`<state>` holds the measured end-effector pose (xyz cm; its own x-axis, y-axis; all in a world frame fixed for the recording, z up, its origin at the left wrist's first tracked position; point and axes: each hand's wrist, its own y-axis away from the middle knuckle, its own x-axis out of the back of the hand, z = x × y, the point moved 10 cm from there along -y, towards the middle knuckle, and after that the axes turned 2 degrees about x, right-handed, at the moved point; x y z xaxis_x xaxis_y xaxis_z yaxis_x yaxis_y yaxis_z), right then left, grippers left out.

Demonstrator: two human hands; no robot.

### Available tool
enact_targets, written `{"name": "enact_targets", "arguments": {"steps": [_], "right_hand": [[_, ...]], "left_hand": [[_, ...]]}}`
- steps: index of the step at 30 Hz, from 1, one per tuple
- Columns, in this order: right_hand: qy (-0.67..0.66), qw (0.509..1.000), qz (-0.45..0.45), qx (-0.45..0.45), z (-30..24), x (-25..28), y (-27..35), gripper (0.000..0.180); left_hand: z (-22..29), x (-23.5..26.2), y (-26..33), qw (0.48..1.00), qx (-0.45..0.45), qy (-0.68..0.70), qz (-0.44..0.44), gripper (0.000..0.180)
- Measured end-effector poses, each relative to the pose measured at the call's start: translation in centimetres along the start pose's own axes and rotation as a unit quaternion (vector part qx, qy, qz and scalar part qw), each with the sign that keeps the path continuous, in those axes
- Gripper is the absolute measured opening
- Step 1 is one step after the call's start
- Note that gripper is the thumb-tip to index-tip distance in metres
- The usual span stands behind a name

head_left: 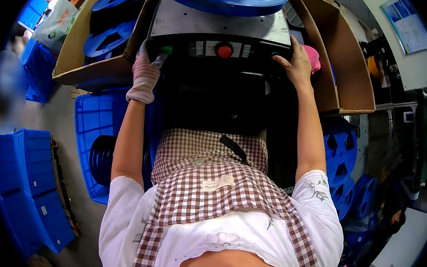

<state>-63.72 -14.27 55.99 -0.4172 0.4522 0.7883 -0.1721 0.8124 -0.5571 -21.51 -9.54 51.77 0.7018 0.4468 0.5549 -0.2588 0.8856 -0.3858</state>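
At the front of a machine with a pale metal top (215, 25) runs a black control panel (257, 51) with a red round button (224, 50) in its middle. My left hand (144, 75), in a striped knit glove, grips the panel's left end, thumb at a green button (166, 50). My bare right hand (298, 66) grips the right end, fingers along the side and thumb at another green button (275, 54). A blue plastic reel (226, 4) lies on the machine's top. Something pink (314, 59) shows beside my right hand; its kind is unclear.
A cardboard box (94, 77) holding blue reels (109, 39) stands at the left, another cardboard box (358, 88) at the right. Blue crates (39, 186) are stacked far left. A blue bin (94, 121) lies beside my left forearm; more blue reels (340, 156) stand right of my right arm.
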Motion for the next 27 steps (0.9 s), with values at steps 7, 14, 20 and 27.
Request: {"name": "enact_targets", "arguments": {"steps": [7,14,20,27], "right_hand": [[-0.147,0.985,0.086,-0.020,-0.1,4.3,3.6,0.068],[-0.083,0.970,0.116,-0.195,11.2,9.0,17.2,0.052],[0.196,0.796,-0.057,-0.570,28.7,13.6,34.6,0.091],[0.203,0.767,-0.068,-0.605,29.0,11.8,37.0,0.090]], "left_hand": [[-2.4,-1.2,0.3,0.996,-0.040,0.077,0.036,0.049],[1.3,1.7,7.4,0.994,0.028,0.082,0.072,0.042],[0.6,-2.3,10.7,0.989,0.048,0.129,-0.053,0.039],[7.3,-4.2,8.6,0.979,-0.008,0.165,-0.122,0.038]]}}
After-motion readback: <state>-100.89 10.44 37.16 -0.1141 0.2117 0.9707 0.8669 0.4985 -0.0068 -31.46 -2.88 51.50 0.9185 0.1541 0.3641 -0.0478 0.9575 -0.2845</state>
